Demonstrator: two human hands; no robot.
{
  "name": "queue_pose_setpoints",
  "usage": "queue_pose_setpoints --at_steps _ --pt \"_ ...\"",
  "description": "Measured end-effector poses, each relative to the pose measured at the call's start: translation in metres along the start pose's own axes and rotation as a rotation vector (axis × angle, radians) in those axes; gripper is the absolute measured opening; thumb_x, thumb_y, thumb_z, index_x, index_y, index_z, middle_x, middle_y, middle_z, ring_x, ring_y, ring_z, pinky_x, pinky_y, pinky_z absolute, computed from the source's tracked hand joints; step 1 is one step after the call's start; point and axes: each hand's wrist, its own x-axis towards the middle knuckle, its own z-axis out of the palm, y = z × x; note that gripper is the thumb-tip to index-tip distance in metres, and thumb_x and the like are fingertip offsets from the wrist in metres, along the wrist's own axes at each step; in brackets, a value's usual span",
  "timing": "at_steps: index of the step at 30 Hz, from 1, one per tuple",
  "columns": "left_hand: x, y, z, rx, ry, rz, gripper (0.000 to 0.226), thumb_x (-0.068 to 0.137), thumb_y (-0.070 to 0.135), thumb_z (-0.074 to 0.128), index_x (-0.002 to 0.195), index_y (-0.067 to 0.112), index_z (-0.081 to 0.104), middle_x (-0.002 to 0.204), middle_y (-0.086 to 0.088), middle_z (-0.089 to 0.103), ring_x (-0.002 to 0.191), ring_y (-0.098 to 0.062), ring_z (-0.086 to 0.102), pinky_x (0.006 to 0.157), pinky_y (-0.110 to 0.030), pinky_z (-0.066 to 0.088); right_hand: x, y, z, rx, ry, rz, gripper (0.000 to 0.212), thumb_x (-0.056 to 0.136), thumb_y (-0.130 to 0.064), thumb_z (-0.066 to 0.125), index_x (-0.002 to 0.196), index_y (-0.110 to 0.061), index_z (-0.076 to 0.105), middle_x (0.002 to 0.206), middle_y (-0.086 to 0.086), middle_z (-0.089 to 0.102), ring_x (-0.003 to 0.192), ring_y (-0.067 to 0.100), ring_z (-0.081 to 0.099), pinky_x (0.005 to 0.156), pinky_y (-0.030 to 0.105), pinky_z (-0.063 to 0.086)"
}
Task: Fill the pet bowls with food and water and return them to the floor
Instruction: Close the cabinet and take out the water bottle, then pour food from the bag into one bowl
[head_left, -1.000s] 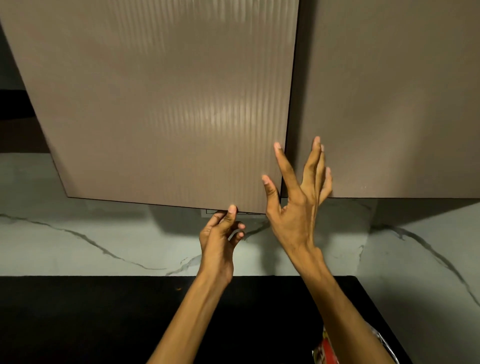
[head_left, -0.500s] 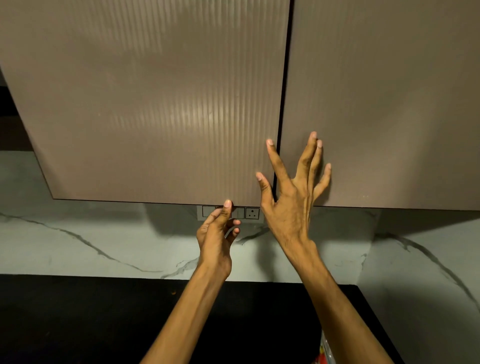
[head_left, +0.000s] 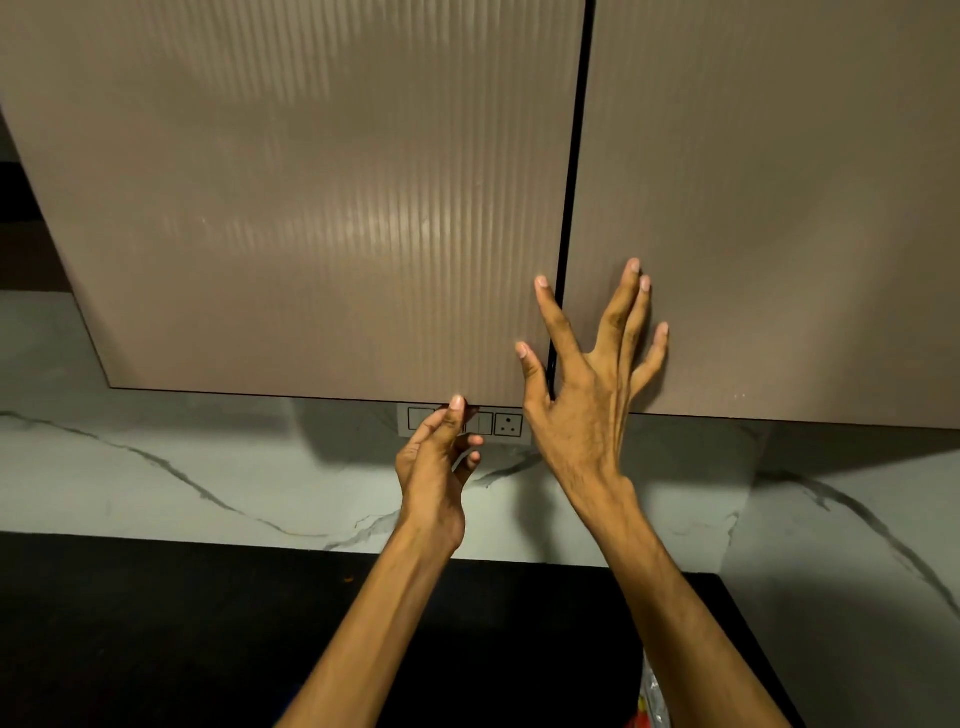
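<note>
Cabinet doors (head_left: 311, 208) taupe, faintly ribbed; backsplash (head_left: 156, 467) white marble, grey veins; countertop (head_left: 156, 623) black.

Ribbed matt cabinet door (head_left: 311, 208), veined marble backsplash (head_left: 156, 478)

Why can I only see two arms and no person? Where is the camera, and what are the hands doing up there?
The camera sits on the person's head and looks forward and down, so you see only their own arms. There is just this one view. The left hand has its fingertips at the bottom edge of the left cupboard door. The right hand is spread open with straight fingers, over the dark gap between that door and the right cupboard door. Neither hand holds anything. Under the cupboards is a white marble wall with a switch plate, and below it a black counter. A shiny packet peeks in at the bottom. No pet bowls are in view.
</note>
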Motion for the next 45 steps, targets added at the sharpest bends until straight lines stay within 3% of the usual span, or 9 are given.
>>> queue_pose_setpoints --at_steps 8,13,22,32,45 --pt "-0.006 -0.001 -0.002 0.007 -0.013 0.007 0.041 0.092 0.024 0.075 0.126 0.003 0.069 0.113 -0.009 0.078 0.069 -0.011 0.063 0.065 -0.025 0.052 -0.007 0.002 -0.003 0.061 0.009 -0.003 0.059 0.102 -0.042 0.063 0.157 -0.036 0.043 0.17 0.027 0.007 0.16 0.04 0.003 0.125 0.064 0.003" --pt "-0.015 -0.006 -0.007 0.028 -0.034 -0.016 0.028 0.092 0.024 0.075 0.116 0.01 0.074 0.113 -0.008 0.078 0.069 -0.011 0.062 0.065 -0.024 0.052 -0.019 0.004 -0.009 0.109 0.041 -0.029 0.057 0.1 -0.037 0.066 0.154 -0.034 0.048 0.171 0.024 0.01 0.161 0.036 0.005 0.125 0.063 0.003" --pt "-0.039 -0.019 -0.021 0.095 -0.083 -0.064 0.023 0.092 0.027 0.076 0.109 0.011 0.076 0.106 -0.007 0.079 0.067 -0.013 0.064 0.067 -0.026 0.053 -0.066 0.005 -0.024 0.114 -0.038 -0.017 0.054 0.101 -0.036 0.067 0.152 -0.033 0.051 0.172 0.018 0.014 0.161 0.031 0.009 0.125 0.062 0.006" --pt "-0.072 -0.028 -0.029 0.154 -0.185 -0.15 0.016 0.095 0.026 0.071 0.097 0.011 0.07 0.083 -0.006 0.066 0.065 -0.015 0.061 0.065 -0.026 0.05 -0.11 0.001 -0.063 0.114 -0.149 0.077 0.052 0.099 -0.029 0.069 0.149 -0.029 0.056 0.172 0.011 0.019 0.161 0.025 0.013 0.126 0.057 0.01" --pt "-0.126 -0.072 -0.056 0.22 -0.207 -0.216 0.038 0.098 0.026 0.067 0.064 0.015 0.054 0.055 -0.004 0.045 0.054 -0.017 0.05 0.054 -0.022 0.047 -0.194 0.01 -0.121 0.067 -0.237 0.287 0.05 0.091 -0.017 0.08 0.139 -0.02 0.065 0.162 0.011 0.043 0.15 0.03 0.041 0.114 0.06 0.04"
